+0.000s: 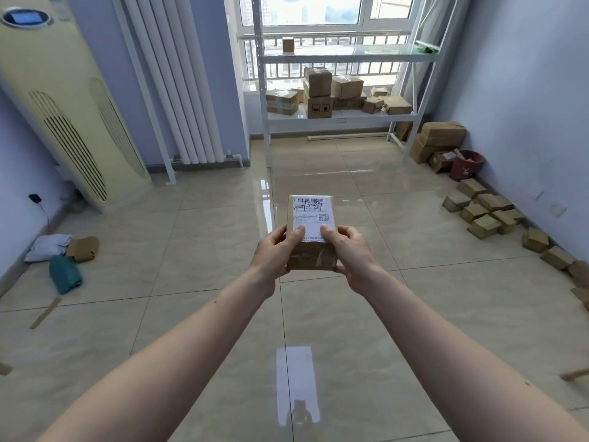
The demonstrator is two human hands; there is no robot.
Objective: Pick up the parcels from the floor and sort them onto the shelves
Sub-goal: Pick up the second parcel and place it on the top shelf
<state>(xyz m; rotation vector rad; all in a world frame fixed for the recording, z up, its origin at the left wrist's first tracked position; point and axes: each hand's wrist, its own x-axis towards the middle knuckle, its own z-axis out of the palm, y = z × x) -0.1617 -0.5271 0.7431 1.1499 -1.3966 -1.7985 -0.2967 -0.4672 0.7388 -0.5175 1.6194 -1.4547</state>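
Midway: both hands' fingers (294,234) clasped one labelled parcel (310,231); shelves (341,118) partly stocked; many floor parcels (484,212) remained.

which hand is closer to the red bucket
Right. The right hand grips the box on the side facing the red bucket by the right wall; the left hand is on the box's far side.

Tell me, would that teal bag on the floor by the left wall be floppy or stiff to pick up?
Probably floppy: the teal bag lies crumpled and slumped on the floor, with no box edges. It likely sags and won't roll. Its smooth-looking skin may be a bit slippery. Weight cannot be judged from here.
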